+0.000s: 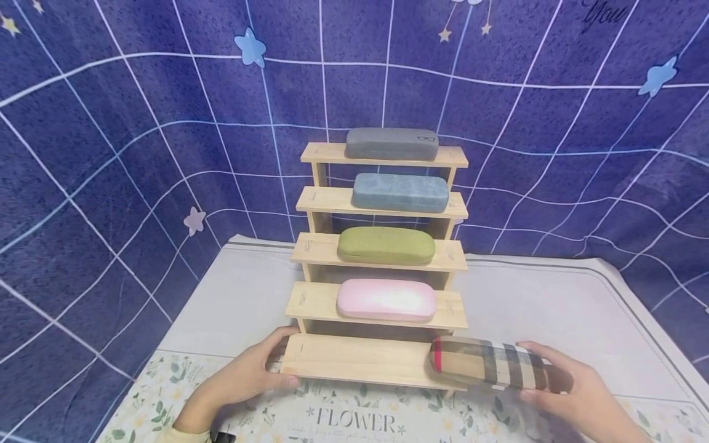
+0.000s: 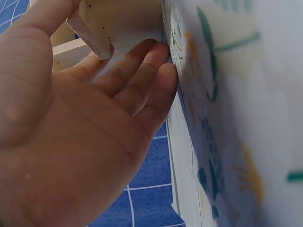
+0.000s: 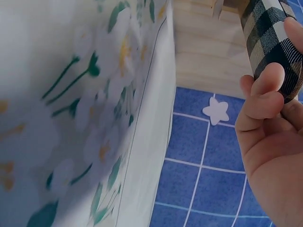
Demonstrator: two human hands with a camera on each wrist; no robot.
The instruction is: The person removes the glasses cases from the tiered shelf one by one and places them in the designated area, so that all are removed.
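Note:
My right hand grips the right end of a plaid glasses case in beige, black, white and red. In the head view the case's left end overlaps the right part of the bottom step of a wooden tiered rack. The right wrist view shows fingertips curled against the case's checked end. At the rack's left side, my left hand holds the end of the bottom step, thumb in front and index finger behind. Its other fingers reach out beneath the plank, near the tabletop, in the left wrist view.
Single glasses cases lie on the higher steps: pink, olive green, pale blue and grey at the top. Under the rack is a floral tablecloth lettered "FLOWER". A blue gridded curtain with stars hangs behind.

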